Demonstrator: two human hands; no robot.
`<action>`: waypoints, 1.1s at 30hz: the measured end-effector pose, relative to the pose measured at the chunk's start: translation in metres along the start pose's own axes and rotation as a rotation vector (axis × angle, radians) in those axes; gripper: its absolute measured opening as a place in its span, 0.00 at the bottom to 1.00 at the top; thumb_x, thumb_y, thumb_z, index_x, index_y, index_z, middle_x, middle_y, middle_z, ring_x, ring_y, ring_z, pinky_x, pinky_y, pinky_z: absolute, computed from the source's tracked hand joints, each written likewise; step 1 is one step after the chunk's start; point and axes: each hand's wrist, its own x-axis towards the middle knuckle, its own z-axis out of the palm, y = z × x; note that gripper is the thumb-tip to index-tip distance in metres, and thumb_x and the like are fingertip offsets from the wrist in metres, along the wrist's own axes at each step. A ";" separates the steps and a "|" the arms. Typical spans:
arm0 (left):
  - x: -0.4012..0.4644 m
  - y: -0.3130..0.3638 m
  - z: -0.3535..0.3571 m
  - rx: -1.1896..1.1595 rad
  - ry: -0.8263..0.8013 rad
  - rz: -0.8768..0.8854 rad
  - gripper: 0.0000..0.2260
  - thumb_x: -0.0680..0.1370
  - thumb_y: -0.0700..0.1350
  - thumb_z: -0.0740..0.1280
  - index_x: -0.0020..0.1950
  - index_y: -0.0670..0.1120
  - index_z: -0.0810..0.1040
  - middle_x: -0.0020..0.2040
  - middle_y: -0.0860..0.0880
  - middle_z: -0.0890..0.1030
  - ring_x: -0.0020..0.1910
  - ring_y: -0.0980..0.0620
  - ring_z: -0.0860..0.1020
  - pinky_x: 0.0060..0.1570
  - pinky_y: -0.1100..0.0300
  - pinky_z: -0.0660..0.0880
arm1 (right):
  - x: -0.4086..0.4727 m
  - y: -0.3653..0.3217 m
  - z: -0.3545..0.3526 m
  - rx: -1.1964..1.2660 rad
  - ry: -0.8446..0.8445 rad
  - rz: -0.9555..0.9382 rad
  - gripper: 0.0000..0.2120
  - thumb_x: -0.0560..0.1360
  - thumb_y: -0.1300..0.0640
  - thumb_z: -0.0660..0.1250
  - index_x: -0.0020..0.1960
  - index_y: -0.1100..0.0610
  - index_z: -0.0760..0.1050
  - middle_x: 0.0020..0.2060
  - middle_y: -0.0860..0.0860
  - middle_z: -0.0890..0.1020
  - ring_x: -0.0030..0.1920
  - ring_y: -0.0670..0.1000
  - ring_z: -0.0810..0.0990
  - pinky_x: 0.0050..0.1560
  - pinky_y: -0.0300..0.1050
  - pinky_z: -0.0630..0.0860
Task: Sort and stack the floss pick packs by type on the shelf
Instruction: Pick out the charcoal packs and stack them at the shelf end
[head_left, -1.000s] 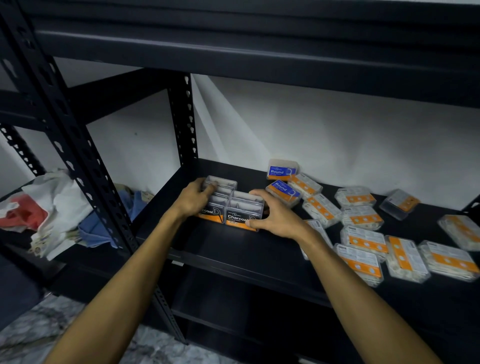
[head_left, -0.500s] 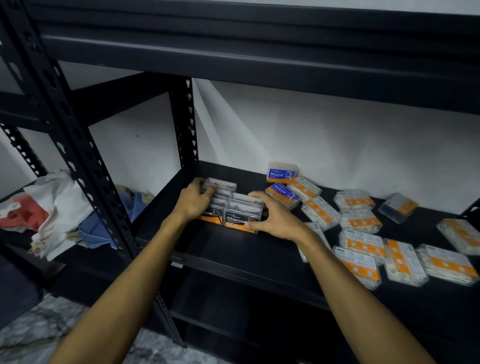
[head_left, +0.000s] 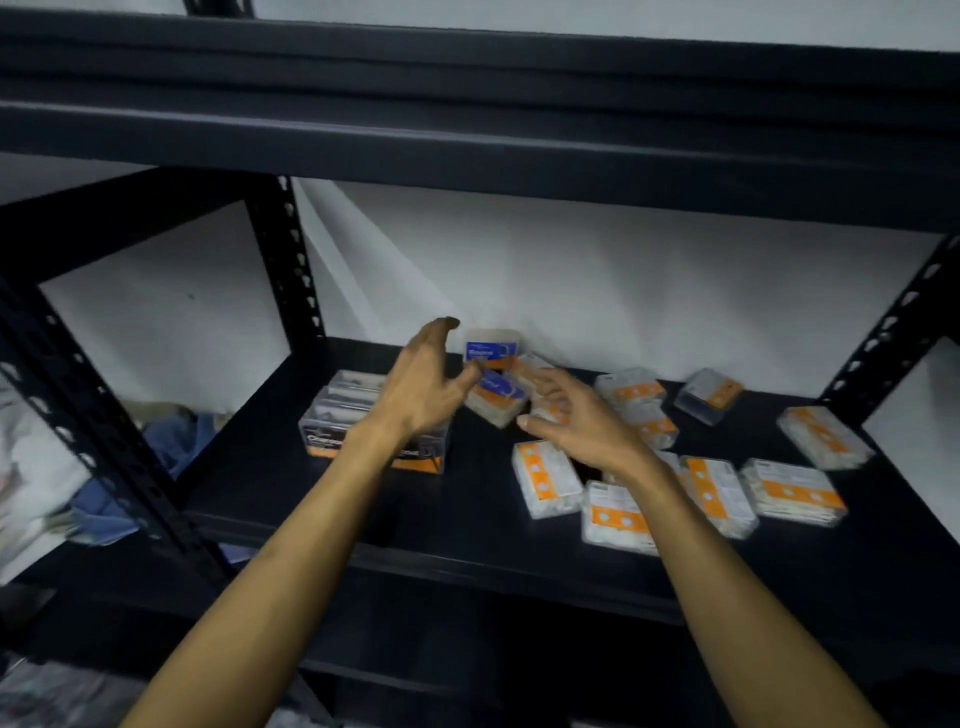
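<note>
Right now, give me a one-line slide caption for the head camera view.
Both open hands, left hand and right hand, reach past the Charcoal packs toward the blue Round packs.

Two blue-label packs (head_left: 492, 349) sit at the shelf's (head_left: 322, 499) twelve o'clock. Orange-label packs (head_left: 546, 478) number about ten, spread toward three o'clock. The charcoal packs (head_left: 332, 431) at nine o'clock are partly hidden, their count unclear.

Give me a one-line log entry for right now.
phase: reaching for blue Round packs | left hand: open, empty | right hand: open, empty | Charcoal packs: grouped at left | orange packs: scattered, unsorted
</note>
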 end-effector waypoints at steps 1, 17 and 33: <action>0.004 0.011 0.013 -0.012 -0.039 0.015 0.29 0.78 0.54 0.67 0.75 0.42 0.66 0.71 0.42 0.72 0.69 0.44 0.71 0.66 0.56 0.67 | -0.004 0.007 -0.012 -0.009 0.024 0.021 0.26 0.72 0.53 0.75 0.68 0.51 0.72 0.60 0.47 0.78 0.60 0.45 0.78 0.62 0.42 0.74; 0.026 0.140 0.177 0.026 -0.396 0.135 0.26 0.77 0.51 0.68 0.74 0.46 0.68 0.71 0.46 0.72 0.70 0.45 0.70 0.66 0.56 0.67 | -0.035 0.130 -0.158 -0.629 0.068 0.139 0.24 0.70 0.64 0.70 0.65 0.58 0.74 0.62 0.55 0.73 0.64 0.58 0.69 0.65 0.52 0.69; 0.038 0.151 0.239 0.207 -0.356 0.067 0.28 0.81 0.55 0.60 0.79 0.46 0.59 0.79 0.44 0.59 0.79 0.43 0.53 0.76 0.45 0.54 | -0.024 0.165 -0.187 -0.722 0.035 0.040 0.25 0.66 0.45 0.77 0.57 0.55 0.74 0.55 0.51 0.74 0.59 0.55 0.69 0.58 0.50 0.67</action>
